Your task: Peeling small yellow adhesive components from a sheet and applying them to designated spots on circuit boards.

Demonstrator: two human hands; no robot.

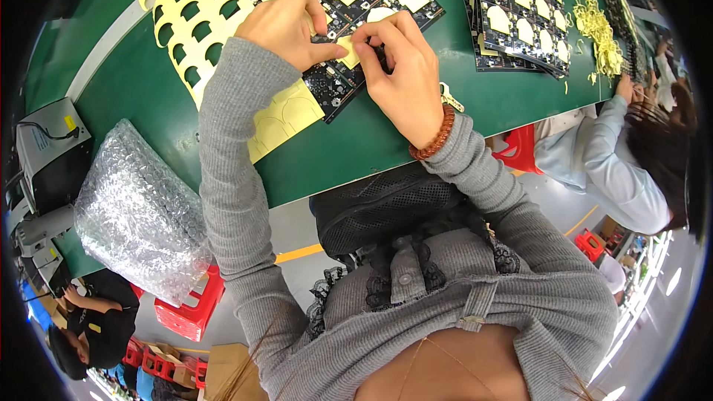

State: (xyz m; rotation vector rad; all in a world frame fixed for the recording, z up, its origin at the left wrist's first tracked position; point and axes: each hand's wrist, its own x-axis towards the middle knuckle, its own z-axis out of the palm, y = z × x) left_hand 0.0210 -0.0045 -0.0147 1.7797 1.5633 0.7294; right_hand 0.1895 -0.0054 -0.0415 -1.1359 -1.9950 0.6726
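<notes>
A black circuit board panel [330, 89] lies on the green table, with pale yellow dome-shaped stickers on several of its sections. My right hand [405, 78] pinches the edge of a small yellow sticker [347, 53] at the panel's near part. From the left, my left hand [278, 30] reaches over the panel, fingers curved and apart, its thumb tip at that sticker's left side. Beneath my left wrist lies a yellow sticker sheet [290, 115] with curved cut lines. Farther left is a yellow backing sheet [178, 18] with rows of dome-shaped holes.
Stacked panels with yellow stickers [520, 18] lie at the right, beside a heap of yellow strips [598, 30]. A bubble-wrap bag [141, 212] stands at the left table edge, near a red stool [193, 308]. One co-worker [616, 156] sits at the right; another person [93, 327] is at lower left.
</notes>
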